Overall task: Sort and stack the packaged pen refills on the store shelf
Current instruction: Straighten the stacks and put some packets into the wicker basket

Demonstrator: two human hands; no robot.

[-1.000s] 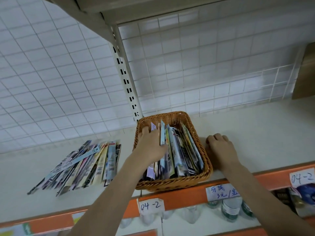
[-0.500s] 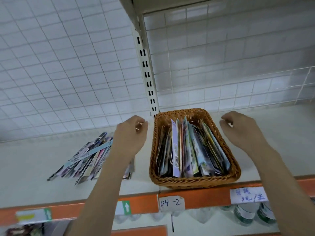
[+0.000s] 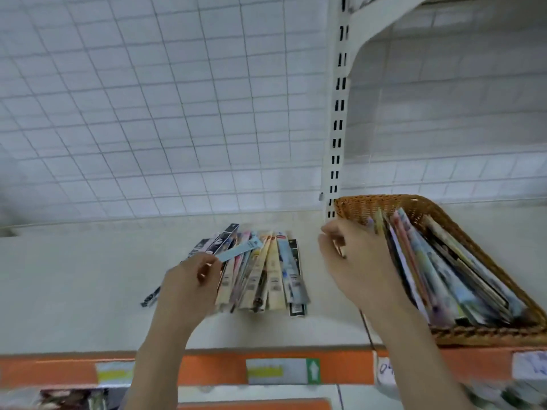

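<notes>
There is just one camera, worn on the person's head. It looks forward and down at the shelf (image 3: 88, 276) from close up. Both hands reach out from the bottom of the picture, and the wire grid wall (image 3: 148, 113) fills the top.

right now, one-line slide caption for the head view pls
Left hand over fanned pen refill packs on the shelf; right hand beside the wicker basket.
</notes>
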